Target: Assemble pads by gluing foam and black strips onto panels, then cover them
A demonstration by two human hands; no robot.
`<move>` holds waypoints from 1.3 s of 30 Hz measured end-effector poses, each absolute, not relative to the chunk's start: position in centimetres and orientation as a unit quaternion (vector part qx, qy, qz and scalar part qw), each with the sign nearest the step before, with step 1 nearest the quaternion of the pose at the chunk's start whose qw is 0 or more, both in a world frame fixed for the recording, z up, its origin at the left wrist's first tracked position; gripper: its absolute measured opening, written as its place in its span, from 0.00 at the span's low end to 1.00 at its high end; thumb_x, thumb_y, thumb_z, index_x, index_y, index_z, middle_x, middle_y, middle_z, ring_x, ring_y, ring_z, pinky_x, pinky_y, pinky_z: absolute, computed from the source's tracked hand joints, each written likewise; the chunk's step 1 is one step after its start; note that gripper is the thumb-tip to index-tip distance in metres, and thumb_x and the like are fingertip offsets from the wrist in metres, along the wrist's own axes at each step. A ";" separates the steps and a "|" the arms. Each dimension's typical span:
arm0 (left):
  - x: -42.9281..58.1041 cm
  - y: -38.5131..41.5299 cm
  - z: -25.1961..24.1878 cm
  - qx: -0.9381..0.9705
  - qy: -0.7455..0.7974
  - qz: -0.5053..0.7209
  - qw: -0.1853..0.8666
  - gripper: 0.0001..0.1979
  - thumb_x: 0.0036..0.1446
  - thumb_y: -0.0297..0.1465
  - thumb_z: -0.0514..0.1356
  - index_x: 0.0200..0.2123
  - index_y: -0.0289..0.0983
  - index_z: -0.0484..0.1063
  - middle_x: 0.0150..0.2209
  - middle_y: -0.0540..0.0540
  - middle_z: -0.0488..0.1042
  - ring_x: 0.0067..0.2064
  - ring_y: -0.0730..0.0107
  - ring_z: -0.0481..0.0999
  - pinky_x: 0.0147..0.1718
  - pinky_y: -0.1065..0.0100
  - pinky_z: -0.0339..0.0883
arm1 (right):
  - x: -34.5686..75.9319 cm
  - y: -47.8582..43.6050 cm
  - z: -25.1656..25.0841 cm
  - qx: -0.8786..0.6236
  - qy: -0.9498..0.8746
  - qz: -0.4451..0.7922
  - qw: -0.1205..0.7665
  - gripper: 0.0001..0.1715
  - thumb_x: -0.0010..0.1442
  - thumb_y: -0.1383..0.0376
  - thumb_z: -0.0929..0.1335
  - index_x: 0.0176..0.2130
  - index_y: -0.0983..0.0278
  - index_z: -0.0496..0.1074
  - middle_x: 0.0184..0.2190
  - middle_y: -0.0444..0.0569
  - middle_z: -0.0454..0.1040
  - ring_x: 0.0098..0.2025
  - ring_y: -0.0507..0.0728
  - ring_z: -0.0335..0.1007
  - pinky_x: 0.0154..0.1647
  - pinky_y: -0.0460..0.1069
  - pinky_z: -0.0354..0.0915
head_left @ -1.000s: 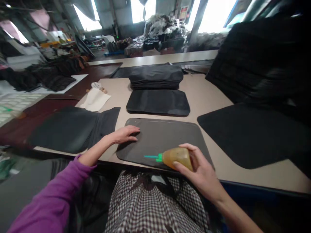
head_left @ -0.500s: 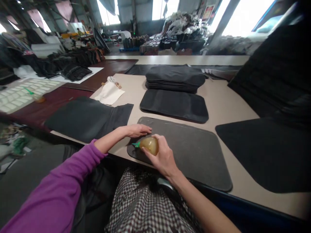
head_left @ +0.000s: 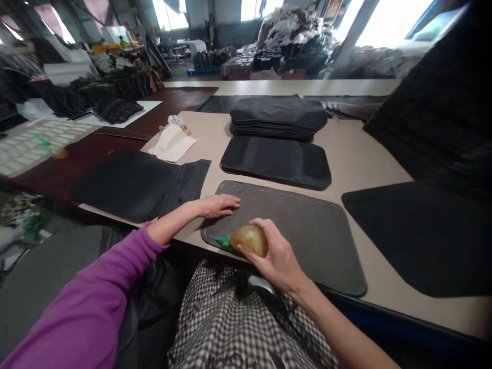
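A dark grey felt panel (head_left: pixel 300 230) with rounded corners lies on the beige table (head_left: pixel 357 159) right in front of me. My left hand (head_left: pixel 217 206) rests flat on the panel's near left corner, fingers stretched out. My right hand (head_left: pixel 274 259) is wrapped round a yellowish squeeze bottle (head_left: pixel 249 239) with a green nozzle. The nozzle points left, close to the panel's near left edge.
A second black panel (head_left: pixel 277 161) lies behind the first, and a stack of panels (head_left: pixel 279 118) sits behind that. A large black sheet (head_left: pixel 418 236) lies to the right, dark fabric (head_left: pixel 134 184) to the left, and a white cloth (head_left: pixel 172 143) beyond it. A tall black pile (head_left: pixel 442 107) stands at the right.
My right hand has carried the bottle from the panel's near middle to its near left corner, then slightly back along the near edge. My left hand has stayed in place.
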State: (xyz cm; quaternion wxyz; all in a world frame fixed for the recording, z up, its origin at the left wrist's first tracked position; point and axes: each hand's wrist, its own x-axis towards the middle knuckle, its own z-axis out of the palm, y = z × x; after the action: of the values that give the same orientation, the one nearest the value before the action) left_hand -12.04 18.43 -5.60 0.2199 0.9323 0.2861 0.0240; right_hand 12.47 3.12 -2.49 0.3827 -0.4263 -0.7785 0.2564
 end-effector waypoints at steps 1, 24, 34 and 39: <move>-12.0 18.3 -5.5 0.932 0.287 0.024 0.218 0.20 0.70 0.36 0.54 0.61 0.36 0.70 0.69 0.38 0.62 0.70 0.60 0.60 0.68 0.58 0.54 | 13.3 3.0 -2.2 -0.427 -0.782 0.257 0.374 0.24 0.66 0.53 0.70 0.55 0.57 0.63 0.47 0.53 0.70 0.47 0.65 0.71 0.47 0.58 0.72; -11.0 14.1 -8.2 0.943 0.334 0.000 0.009 0.35 0.67 0.54 0.50 0.70 0.43 0.56 0.74 0.40 0.48 0.73 0.48 0.49 0.69 0.47 0.52 | 37.7 -4.5 1.1 -0.583 -0.724 0.242 0.279 0.31 0.61 0.47 0.74 0.58 0.57 0.67 0.52 0.53 0.71 0.51 0.66 0.71 0.50 0.57 0.71; -11.9 14.7 -9.3 0.950 0.313 0.019 -0.012 0.37 0.65 0.54 0.52 0.71 0.42 0.55 0.74 0.38 0.46 0.73 0.45 0.52 0.67 0.46 0.55 | 44.4 -8.4 -0.5 -0.672 -0.593 0.247 0.369 0.34 0.57 0.49 0.77 0.57 0.56 0.67 0.52 0.51 0.71 0.51 0.65 0.73 0.51 0.54 0.72; -11.9 14.7 -9.4 0.947 0.319 0.026 -0.011 0.37 0.65 0.54 0.53 0.71 0.44 0.55 0.74 0.40 0.47 0.72 0.46 0.54 0.67 0.46 0.57 | 42.6 -7.6 -1.9 -0.659 -0.524 0.231 0.487 0.33 0.57 0.51 0.77 0.56 0.57 0.65 0.48 0.51 0.72 0.47 0.63 0.74 0.46 0.53 0.74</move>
State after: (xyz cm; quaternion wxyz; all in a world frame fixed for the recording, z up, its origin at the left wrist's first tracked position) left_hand -11.86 14.69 -9.37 -0.0110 0.9475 0.3186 0.0259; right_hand 42.62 -7.57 -1.85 0.4870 -0.6593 -0.5241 0.2313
